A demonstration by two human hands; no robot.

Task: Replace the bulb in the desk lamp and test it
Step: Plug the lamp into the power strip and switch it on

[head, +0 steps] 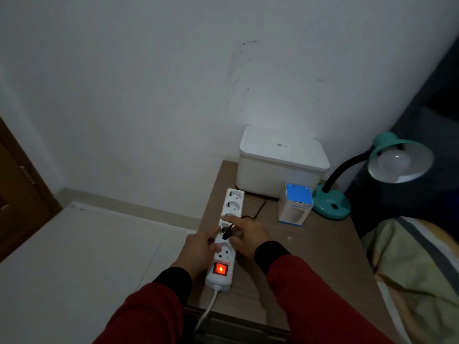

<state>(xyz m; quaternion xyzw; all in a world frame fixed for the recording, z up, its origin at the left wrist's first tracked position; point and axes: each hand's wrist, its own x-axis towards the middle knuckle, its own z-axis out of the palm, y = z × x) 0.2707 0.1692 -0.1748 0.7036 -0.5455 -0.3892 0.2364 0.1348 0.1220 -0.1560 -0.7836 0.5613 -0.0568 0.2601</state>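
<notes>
**A:** Both hands are down on the power strip (224, 240), which runs long-ways from six o'clock by the person up toward twelve, red switch (220, 269) glowing at the near end.

**B:** And the black plug (226, 232)?

**A:** Sitting at a middle socket. The right hand (248, 235) is at three o'clock of it, fingers loosely curled around the plug; in this gloom it's hard to say whether it's truly pinched or just touched. The left hand (200, 249) lies at nine o'clock, fingers laid over the strip's edge, bracing it rather than gripping.

**B:** So the right is nearer the plug.

**A:** Yes, and any push goes straight down into the socket. The desk lamp (331, 203) stands well off at two o'clock, bulb (395, 161) fitted in the shade, unlit, with the bulb box (295, 206) just beside its base.
</notes>
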